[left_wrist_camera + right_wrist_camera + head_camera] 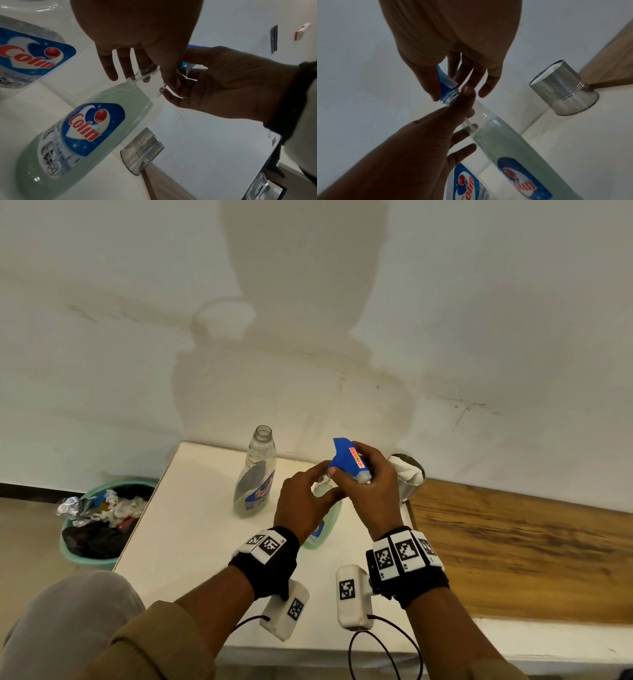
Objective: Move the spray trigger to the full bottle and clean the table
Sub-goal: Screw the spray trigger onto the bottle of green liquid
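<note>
White tabletop (pixel 191 542): left hand (pixel 301 503) grips full bottle (pixel 72 129) neck steady; right hand (pixel 371 491) clasps spray trigger (pixel 349 460), probably aligning collar.

**"Colin" on both bottles**

The full bottle (pixel 82 135) of pale green liquid carries a blue label reading "Colin" in red letters beside a red ball; the right wrist view shows only "olin" of it. The empty bottle (pixel 25 54) bears the same "Colin" label, and in the head view "9X" shows at the foot of that label. The blue spray trigger (pixel 349 460) has an orange sticker whose print is too small to read. The wristbands carry black-and-white square code markers (pixel 407 551), no words.
</note>
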